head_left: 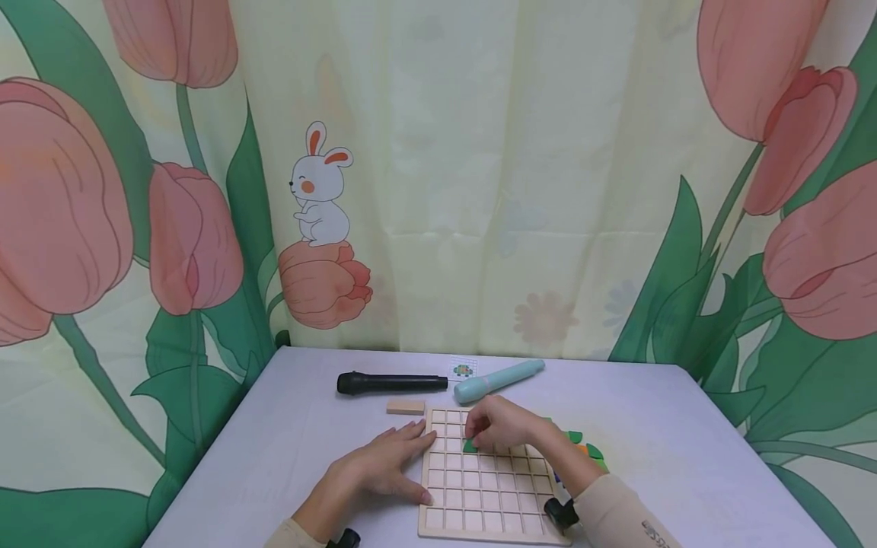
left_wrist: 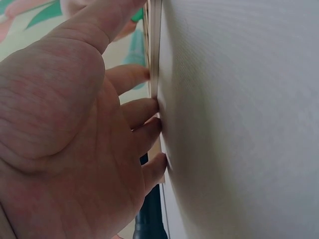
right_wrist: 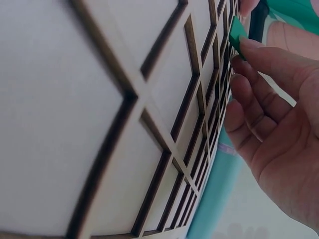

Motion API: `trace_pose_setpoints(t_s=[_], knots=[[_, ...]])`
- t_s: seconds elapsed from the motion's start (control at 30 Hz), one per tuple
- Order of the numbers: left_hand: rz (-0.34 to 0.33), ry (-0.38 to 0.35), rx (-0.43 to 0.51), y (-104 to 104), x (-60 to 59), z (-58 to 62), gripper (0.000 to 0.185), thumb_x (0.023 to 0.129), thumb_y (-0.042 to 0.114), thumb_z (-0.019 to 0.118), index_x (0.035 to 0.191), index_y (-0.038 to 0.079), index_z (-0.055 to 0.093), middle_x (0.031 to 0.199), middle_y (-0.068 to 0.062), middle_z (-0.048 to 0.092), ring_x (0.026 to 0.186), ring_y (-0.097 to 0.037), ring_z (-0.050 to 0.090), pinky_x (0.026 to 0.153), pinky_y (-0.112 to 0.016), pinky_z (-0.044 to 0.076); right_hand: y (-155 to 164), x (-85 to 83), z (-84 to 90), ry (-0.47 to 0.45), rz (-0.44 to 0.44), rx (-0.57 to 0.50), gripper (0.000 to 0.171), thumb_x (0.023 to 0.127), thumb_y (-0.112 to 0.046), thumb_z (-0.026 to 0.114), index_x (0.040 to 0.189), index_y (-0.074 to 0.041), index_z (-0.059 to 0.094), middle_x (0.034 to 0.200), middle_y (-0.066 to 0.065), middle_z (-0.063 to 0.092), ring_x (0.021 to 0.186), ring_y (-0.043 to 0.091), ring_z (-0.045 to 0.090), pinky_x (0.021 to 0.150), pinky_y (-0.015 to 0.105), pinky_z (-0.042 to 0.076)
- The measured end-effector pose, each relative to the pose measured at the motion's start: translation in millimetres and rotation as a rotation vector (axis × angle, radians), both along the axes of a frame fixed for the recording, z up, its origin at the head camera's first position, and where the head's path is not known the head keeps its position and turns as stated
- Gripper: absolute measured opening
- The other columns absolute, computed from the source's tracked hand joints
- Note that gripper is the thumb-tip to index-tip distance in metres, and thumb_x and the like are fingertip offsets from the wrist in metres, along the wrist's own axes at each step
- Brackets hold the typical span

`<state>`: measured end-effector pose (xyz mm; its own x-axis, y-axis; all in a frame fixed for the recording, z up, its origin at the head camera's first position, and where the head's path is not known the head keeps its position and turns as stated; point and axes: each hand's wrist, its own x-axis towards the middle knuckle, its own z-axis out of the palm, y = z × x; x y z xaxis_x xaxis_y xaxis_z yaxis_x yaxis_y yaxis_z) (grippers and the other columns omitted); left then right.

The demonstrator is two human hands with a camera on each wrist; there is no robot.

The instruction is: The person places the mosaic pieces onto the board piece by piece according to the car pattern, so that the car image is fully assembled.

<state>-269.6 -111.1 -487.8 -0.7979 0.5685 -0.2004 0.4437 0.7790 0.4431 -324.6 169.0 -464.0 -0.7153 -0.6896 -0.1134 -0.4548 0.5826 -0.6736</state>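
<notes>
**Green tile over the grid, board braced from the left**

Lower centre of the head view: wooden grid board [head_left: 483, 487] flat on the desk [head_left: 685, 457]. Left hand [head_left: 380, 468] lies flat, fingers straight, its grip released, fingertips against the board's left edge. Right hand [head_left: 503, 425] pinches a small green tile [head_left: 470, 447] over an upper row of cells; its grip is closed on the tile only.

Risks, as I judge them: the tile sits tilted on a cell divider and fails to seat; a push slides the board if the left hand lifts. Loose coloured pieces [head_left: 582, 447] lie right of the board, close to the sleeve [head_left: 617, 517], and could be swept.
</notes>
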Motion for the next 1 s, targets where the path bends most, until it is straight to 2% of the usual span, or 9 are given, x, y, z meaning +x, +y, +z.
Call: trace_pose_setpoints(t_s=[0.43,0.6,0.8,0.93,1.0], knots=[[-0.014,0.013,0.01,1,2.2,0.2,0.101,0.078,0.068,0.08,0.162,0.027,0.04,0.173,-0.006,0.027,0.161,-0.027,0.023,0.131,-0.054,0.021,0,4.3,-3.1,0.047,0.005,-0.016,0.01,0.088,-0.003,0.08,0.091,-0.012,0.078,0.079,-0.006,0.068,0.07,0.002,0.056,0.064,0.02,0.05],[-0.004,0.0,0.012,0,0.8,-0.7,0.103,0.077,0.069,0.08,0.162,0.028,0.039,0.173,-0.006,0.026,0.161,-0.027,0.023,0.131,-0.054,0.02,0,8.6,1.6,0.118,-0.026,0.019,0.006,0.091,-0.008,0.079,0.092,-0.013,0.077,0.079,-0.009,0.067,0.07,0.003,0.055,0.063,0.021,0.049],[-0.003,-0.013,0.018,0,-0.2,-0.3,0.104,0.077,0.069,0.08,0.162,0.027,0.039,0.173,-0.006,0.025,0.161,-0.027,0.022,0.131,-0.054,0.019,10,20.6,11.4,0.235,-0.052,-0.015,0.013,0.094,-0.013,0.077,0.106,-0.009,0.077,0.092,-0.008,0.071,0.079,0.004,0.059,0.069,0.022,0.053],[-0.009,0.006,0.01,-1,2.0,1.5,0.104,0.077,0.069,0.079,0.162,0.026,0.039,0.173,-0.008,0.025,0.161,-0.028,0.022,0.131,-0.054,0.019,23,31.6,15.4,0.261,-0.086,-0.072,0.018,0.095,-0.015,0.077,0.112,-0.008,0.075,0.102,0.002,0.074,0.084,0.006,0.06,0.071,0.023,0.054],[-0.012,0.012,0.011,-1,2.7,2.4,0.103,0.077,0.068,0.08,0.162,0.026,0.039,0.173,-0.008,0.025,0.161,-0.029,0.022,0.131,-0.054,0.019,31,35.7,15.7,0.266,-0.131,-0.093,0.019,0.096,-0.017,0.076,0.114,-0.011,0.074,0.105,0.005,0.074,0.085,0.007,0.06,0.071,0.023,0.054]])
